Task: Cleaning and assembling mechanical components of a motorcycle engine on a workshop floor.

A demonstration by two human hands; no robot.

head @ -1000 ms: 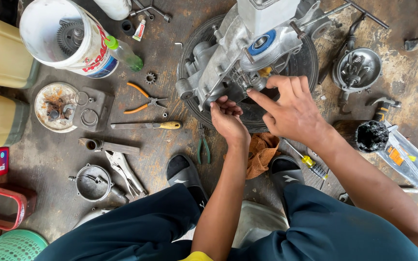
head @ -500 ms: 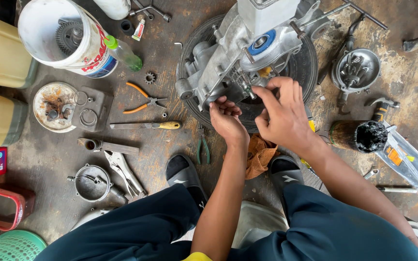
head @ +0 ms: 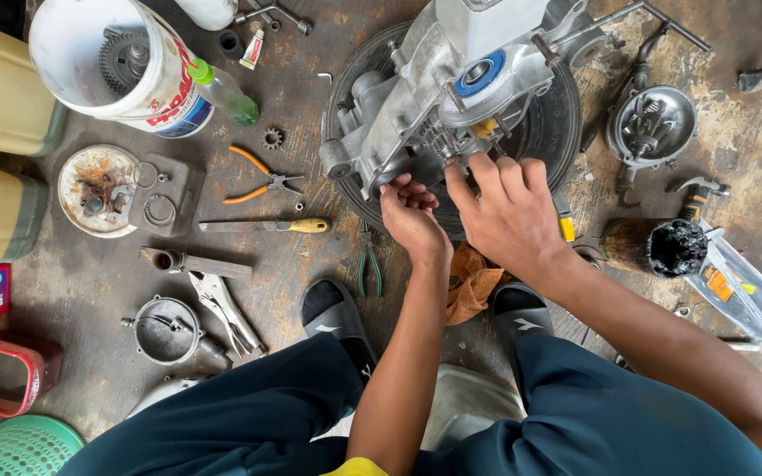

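A grey aluminium engine casing (head: 451, 88) with a blue-ringed bearing lies on a black tyre (head: 557, 132) on the floor. My left hand (head: 412, 220) curls its fingers against the casing's lower edge. My right hand (head: 509, 211) reaches to the small metal parts just under the bearing, its fingertips pinched on them. What the fingers pinch is hidden. An orange rag (head: 474, 282) lies under my wrists.
On the floor at left lie a white bucket (head: 116, 66) holding a gear, orange-handled pliers (head: 257, 181), a yellow-handled tool (head: 266, 226), locking pliers (head: 227, 313), green pliers (head: 368, 264) and round metal covers (head: 99, 189). A metal housing (head: 650, 123) and a grease can (head: 654, 247) sit right.
My right hand has shifted a little left and up on the casing. My left hand stays at the casing's lower edge.
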